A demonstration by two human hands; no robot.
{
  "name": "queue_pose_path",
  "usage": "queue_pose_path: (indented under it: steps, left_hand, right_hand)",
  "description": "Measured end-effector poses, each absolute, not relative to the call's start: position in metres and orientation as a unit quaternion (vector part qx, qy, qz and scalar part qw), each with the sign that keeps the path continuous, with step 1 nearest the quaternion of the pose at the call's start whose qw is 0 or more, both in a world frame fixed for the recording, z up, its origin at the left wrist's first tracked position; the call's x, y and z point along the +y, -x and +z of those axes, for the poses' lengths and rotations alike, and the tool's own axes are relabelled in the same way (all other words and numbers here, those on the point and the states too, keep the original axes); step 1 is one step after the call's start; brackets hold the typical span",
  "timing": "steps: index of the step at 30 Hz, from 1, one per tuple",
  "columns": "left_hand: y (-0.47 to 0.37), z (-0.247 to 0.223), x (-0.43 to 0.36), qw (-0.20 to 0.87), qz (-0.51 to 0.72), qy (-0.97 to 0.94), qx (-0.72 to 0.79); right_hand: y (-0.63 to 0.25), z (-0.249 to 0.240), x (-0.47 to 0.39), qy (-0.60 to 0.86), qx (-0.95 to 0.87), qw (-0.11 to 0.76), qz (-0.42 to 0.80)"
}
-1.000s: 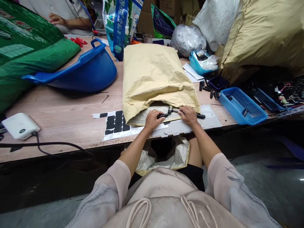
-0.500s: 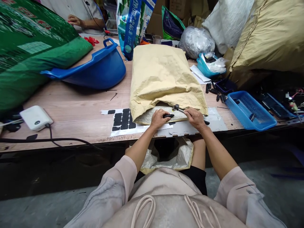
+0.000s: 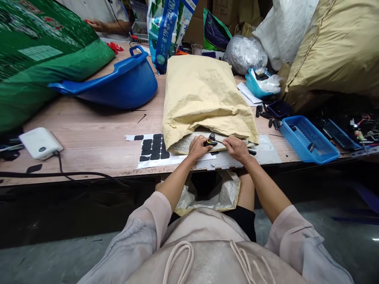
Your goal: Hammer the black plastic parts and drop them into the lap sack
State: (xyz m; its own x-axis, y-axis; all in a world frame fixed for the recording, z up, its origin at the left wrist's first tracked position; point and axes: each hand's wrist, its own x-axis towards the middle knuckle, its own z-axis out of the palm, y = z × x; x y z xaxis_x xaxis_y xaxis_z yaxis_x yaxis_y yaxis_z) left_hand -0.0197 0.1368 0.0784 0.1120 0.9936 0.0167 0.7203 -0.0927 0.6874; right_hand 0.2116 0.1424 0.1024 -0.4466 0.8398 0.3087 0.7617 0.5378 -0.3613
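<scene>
My left hand (image 3: 197, 147) is closed on a small black part (image 3: 211, 144) at the front edge of the paper sack. In my right hand (image 3: 237, 148) is a small hammer (image 3: 218, 140) with a metal shaft; its dark head is over the black part, and its handle end sticks out behind the hand. The yellow paper sack (image 3: 204, 90) lies on the table with its mouth facing me and a pale lining showing. Under its left corner is a white sheet with black stickers (image 3: 155, 147). An open sack (image 3: 219, 201) hangs between my knees.
A blue basin (image 3: 118, 88) and a green sack (image 3: 59, 59) are at the left, with a white device (image 3: 40, 143) near the edge. On the right are a blue basket (image 3: 309, 138), black parts (image 3: 268, 116) and large sacks. Another person's hand (image 3: 99, 26) shows at the back left.
My right hand has moved left, bringing the hammer head over the black part. My left hand is nearly still. The view has shifted slightly.
</scene>
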Motion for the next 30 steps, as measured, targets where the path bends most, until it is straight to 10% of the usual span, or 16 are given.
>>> queue_pose_path:
  steps: [30]
  left_hand:
    - [0.022,0.074,0.136,0.261,0.252,-0.714,0.598]
  right_hand:
    - [-0.233,0.070,0.162,0.546,-0.812,0.208,0.008]
